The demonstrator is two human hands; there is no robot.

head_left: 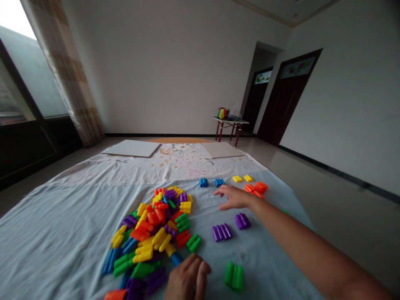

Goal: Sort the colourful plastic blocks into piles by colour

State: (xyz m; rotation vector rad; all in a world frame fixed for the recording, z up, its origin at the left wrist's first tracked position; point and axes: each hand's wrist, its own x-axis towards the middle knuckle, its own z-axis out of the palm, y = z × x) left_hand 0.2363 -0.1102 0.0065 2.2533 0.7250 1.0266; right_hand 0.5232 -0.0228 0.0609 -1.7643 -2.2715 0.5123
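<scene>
My right hand (233, 197) hovers over the right part of the cloth, fingers apart and holding nothing that I can see. Just beyond its fingertips lie two blue plastic blocks (219, 182), with two yellow blocks (237, 178) farther right. Orange blocks (258, 189) sit behind the wrist. Purple blocks (222, 232) lie nearer, below that hand. At the bottom edge, my left hand (187, 278) is curled closed beside a mixed pile of coloured blocks (156, 233); whatever its fingers may hold is hidden. A green block (234, 276) rests to its right.
A pale cloth (71, 216) covers the table. Two flat boards, a white one (133, 148) and a beige one (221, 150), lie at its far end. A small table (231, 121) with a colourful bag stands by the far wall, near dark doors.
</scene>
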